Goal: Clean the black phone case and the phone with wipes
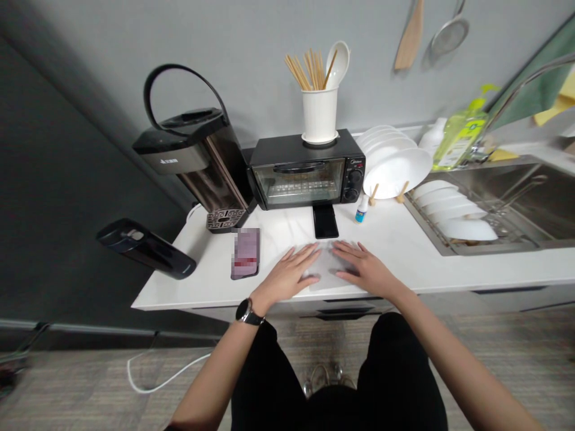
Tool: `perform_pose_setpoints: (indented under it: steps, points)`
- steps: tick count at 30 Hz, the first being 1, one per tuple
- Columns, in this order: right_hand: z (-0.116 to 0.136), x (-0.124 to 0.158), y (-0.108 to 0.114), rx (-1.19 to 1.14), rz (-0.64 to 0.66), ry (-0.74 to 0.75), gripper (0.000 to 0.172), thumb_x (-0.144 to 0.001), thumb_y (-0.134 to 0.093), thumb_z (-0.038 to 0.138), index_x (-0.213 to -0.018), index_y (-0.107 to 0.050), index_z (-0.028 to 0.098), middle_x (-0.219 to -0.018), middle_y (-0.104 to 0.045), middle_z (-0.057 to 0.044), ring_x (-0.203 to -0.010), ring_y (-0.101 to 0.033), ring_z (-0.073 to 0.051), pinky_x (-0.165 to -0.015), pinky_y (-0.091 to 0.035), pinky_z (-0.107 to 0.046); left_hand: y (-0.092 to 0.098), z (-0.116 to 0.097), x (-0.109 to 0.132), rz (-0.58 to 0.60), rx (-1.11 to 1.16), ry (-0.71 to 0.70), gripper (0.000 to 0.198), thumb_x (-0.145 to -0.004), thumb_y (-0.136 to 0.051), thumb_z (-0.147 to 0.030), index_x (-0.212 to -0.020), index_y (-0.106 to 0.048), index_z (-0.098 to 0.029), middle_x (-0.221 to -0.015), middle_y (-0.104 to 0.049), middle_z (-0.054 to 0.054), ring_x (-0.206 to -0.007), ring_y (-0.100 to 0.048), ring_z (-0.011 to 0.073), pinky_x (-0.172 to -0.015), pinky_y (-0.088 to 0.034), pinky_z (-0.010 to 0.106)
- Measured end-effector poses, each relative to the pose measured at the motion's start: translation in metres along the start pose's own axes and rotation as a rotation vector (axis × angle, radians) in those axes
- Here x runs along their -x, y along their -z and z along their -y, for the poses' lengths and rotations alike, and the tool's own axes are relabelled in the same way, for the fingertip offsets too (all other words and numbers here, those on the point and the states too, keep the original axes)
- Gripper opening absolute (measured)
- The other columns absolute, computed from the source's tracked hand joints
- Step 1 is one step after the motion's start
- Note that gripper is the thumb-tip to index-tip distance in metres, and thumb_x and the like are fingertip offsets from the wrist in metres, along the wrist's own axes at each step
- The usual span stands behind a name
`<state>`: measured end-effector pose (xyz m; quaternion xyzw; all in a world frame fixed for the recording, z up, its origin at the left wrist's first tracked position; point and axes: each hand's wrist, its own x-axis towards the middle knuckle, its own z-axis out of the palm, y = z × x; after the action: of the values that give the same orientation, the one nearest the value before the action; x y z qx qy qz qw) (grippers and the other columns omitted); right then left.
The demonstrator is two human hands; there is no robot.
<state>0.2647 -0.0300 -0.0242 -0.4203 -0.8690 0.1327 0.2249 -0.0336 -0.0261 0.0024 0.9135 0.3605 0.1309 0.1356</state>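
Observation:
My left hand (290, 272) lies flat on the white counter (278, 236), fingers spread, with a dark watch (248, 312) on the wrist. Beside it my right hand (363, 267) rests on the counter too, its fingers stretched out. Between and under them is a pale grey flat patch; whether it is a thin sheet or a shadow I cannot tell. A black phone (325, 221) lies just beyond my fingertips. To the left of my hands is a second phone (245, 254) with a blurred screen. Further right, a small white bottle with a blue label (362, 209) stands upright.
Behind stand a black toaster oven (299, 176), a white holder with chopsticks (320, 114) on it, and a tall water dispenser (211, 161). A dark flask (148, 248) is at the left edge. White plates (398, 170) and a sink (525, 206) with dishes are on the right.

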Motion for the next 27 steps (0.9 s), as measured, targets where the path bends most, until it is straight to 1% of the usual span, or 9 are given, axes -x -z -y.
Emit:
perform_pose_setpoints:
  steps: [5, 8, 11, 15, 20, 24, 25, 26, 27]
  points:
    - [0.002, 0.010, -0.004, 0.083, 0.007, -0.008, 0.064, -0.104, -0.056, 0.051, -0.163, -0.040, 0.032, -0.168, -0.042, -0.009, -0.156, -0.040, -0.031, -0.126, -0.034, -0.064, 0.002, 0.003, 0.001, 0.034, 0.002, -0.008, 0.077, -0.102, -0.060, -0.054, -0.168, -0.025, -0.035, -0.172, -0.033, 0.008, -0.161, -0.031, 0.0240, -0.133, -0.023, 0.051]
    - [0.004, 0.014, -0.006, 0.123, 0.015, -0.022, 0.064, -0.106, -0.052, 0.053, -0.164, -0.037, 0.031, -0.169, -0.040, -0.009, -0.158, -0.037, -0.030, -0.126, -0.034, -0.063, 0.005, 0.004, -0.001, 0.059, -0.001, -0.006, 0.076, -0.102, -0.061, -0.051, -0.168, -0.026, -0.035, -0.174, -0.030, 0.008, -0.162, -0.029, 0.0250, -0.133, -0.021, 0.054]
    - [0.007, 0.017, -0.007, 0.136, 0.002, -0.031, 0.067, -0.105, -0.052, 0.054, -0.166, -0.033, 0.033, -0.170, -0.037, -0.008, -0.159, -0.035, -0.031, -0.127, -0.033, -0.064, 0.005, 0.001, -0.003, 0.041, 0.001, -0.002, 0.073, -0.104, -0.059, -0.049, -0.167, -0.026, -0.036, -0.174, -0.028, 0.007, -0.162, -0.028, 0.0258, -0.133, -0.020, 0.057]
    - [0.009, 0.019, -0.006, 0.133, -0.005, -0.035, 0.070, -0.105, -0.051, 0.055, -0.168, -0.027, 0.034, -0.172, -0.034, -0.008, -0.159, -0.034, -0.031, -0.127, -0.033, -0.064, 0.004, 0.000, -0.002, 0.042, 0.002, -0.017, 0.078, -0.100, -0.061, -0.056, -0.167, -0.027, -0.036, -0.173, -0.030, 0.008, -0.162, -0.027, 0.0264, -0.133, -0.020, 0.056]
    - [0.007, 0.013, -0.006, 0.145, -0.016, -0.075, 0.074, -0.104, -0.051, 0.060, -0.168, -0.027, 0.033, -0.171, -0.035, -0.010, -0.160, -0.032, -0.033, -0.127, -0.030, -0.066, 0.005, -0.002, -0.002, 0.042, -0.005, -0.012, 0.083, -0.100, -0.059, -0.061, -0.169, -0.021, -0.036, -0.175, -0.024, 0.010, -0.163, -0.023, 0.0288, -0.132, -0.021, 0.058]
    - [0.010, 0.011, -0.008, 0.114, -0.016, -0.081, 0.071, -0.102, -0.054, 0.060, -0.164, -0.037, 0.031, -0.171, -0.037, -0.010, -0.159, -0.034, -0.034, -0.127, -0.030, -0.066, 0.001, -0.004, -0.002, 0.059, -0.028, -0.002, 0.086, -0.099, -0.057, -0.064, -0.170, -0.018, -0.034, -0.176, -0.023, 0.011, -0.164, -0.021, 0.0316, -0.132, -0.017, 0.062]
    - [0.010, 0.010, -0.008, 0.083, -0.033, -0.102, 0.067, -0.101, -0.055, 0.059, -0.161, -0.044, 0.030, -0.169, -0.041, -0.010, -0.157, -0.038, -0.034, -0.126, -0.032, -0.065, -0.001, -0.005, -0.001, 0.058, -0.027, 0.001, 0.087, -0.099, -0.057, -0.064, -0.170, -0.017, -0.033, -0.176, -0.021, 0.012, -0.164, -0.019, 0.0319, -0.132, -0.016, 0.062]
    - [0.009, 0.009, -0.008, 0.045, -0.074, -0.156, 0.061, -0.101, -0.056, 0.059, -0.154, -0.053, 0.029, -0.164, -0.049, -0.010, -0.153, -0.045, -0.034, -0.125, -0.036, -0.063, -0.002, -0.005, 0.000, 0.048, -0.023, 0.001, 0.088, -0.099, -0.057, -0.064, -0.170, -0.015, -0.033, -0.177, -0.018, 0.012, -0.165, -0.017, 0.0316, -0.133, -0.016, 0.062]
    - [0.006, 0.008, -0.007, 0.002, -0.140, -0.247, 0.053, -0.101, -0.055, 0.058, -0.144, -0.063, 0.028, -0.156, -0.059, -0.010, -0.145, -0.055, -0.035, -0.122, -0.041, -0.060, -0.002, -0.006, 0.001, 0.033, -0.018, 0.000, 0.088, -0.100, -0.056, -0.063, -0.170, -0.012, -0.033, -0.177, -0.015, 0.011, -0.165, -0.015, 0.0309, -0.133, -0.015, 0.061]
